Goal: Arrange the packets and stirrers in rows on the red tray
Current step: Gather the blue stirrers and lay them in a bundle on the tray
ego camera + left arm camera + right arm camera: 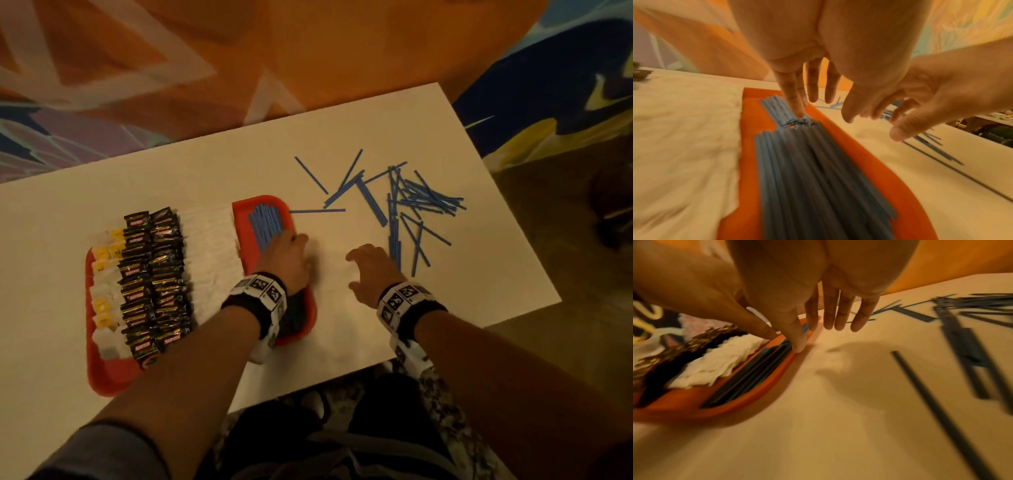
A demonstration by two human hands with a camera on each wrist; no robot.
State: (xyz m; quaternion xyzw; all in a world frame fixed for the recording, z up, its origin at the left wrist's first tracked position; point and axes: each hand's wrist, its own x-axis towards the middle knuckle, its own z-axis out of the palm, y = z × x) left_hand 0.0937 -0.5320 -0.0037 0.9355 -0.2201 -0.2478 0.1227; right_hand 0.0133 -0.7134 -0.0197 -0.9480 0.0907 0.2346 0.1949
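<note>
Head view: the red tray (102, 377) lies on the white bench (376, 130), carrying rows of yellow-and-white packets (102, 301), black packets (152, 281), white packets (212, 250) and blue stirrers (265, 224), with loose stirrers (411, 205) scattered on the bench to its right. Left wrist view: the left hand (818, 48) has fingers (795, 100) extended and released, one fingertip pressing on the stirrer row, the right hand (931, 91) beside it. Right wrist view: the right hand's fingers (842, 311) hang straight, grasping nothing, above the bench between tray and loose stirrers.

Bare table (342, 260) lies open between red tray (310, 308) and scattered stirrers (411, 202).
</note>
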